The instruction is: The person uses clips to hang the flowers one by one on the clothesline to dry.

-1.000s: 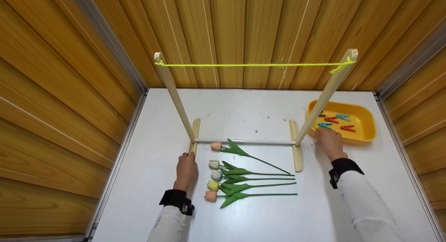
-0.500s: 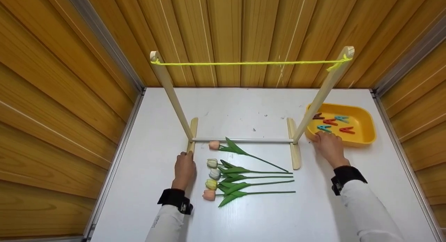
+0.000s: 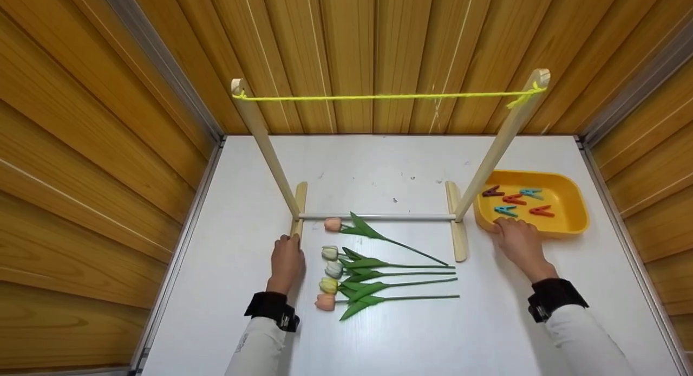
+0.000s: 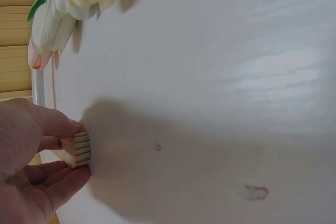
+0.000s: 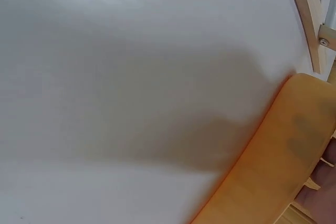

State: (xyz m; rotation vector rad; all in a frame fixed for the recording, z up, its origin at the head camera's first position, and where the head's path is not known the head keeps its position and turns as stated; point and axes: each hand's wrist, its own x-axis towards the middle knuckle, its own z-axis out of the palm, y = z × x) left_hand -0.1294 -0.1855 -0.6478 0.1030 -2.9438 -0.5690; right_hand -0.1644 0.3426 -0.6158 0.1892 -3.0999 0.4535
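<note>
In the head view, my left hand (image 3: 286, 259) holds the near end of the left wooden foot of a stand. The left wrist view shows thumb and fingers pinching that foot (image 4: 82, 149) from both sides. My right hand (image 3: 522, 247) grips the near left rim of a yellow plastic tray (image 3: 575, 205), which holds several clothespins (image 3: 512, 199) in blue, red and dark brown. In the right wrist view, a little of the fingers (image 5: 320, 187) shows over the wall of the tray (image 5: 268, 174).
The stand has two wooden posts (image 3: 501, 143), a yellow string (image 3: 373, 97) tied between their tops and a grey crossbar (image 3: 400, 217) below. Several artificial tulips (image 3: 368, 263) lie on the white table (image 3: 379, 343) between the hands. Wood-look panels (image 3: 352, 51) enclose the table.
The yellow tray, with the clothespins in it, has slid toward me along with my right hand. My left hand stays on the wooden foot. The head view has shifted slightly.
</note>
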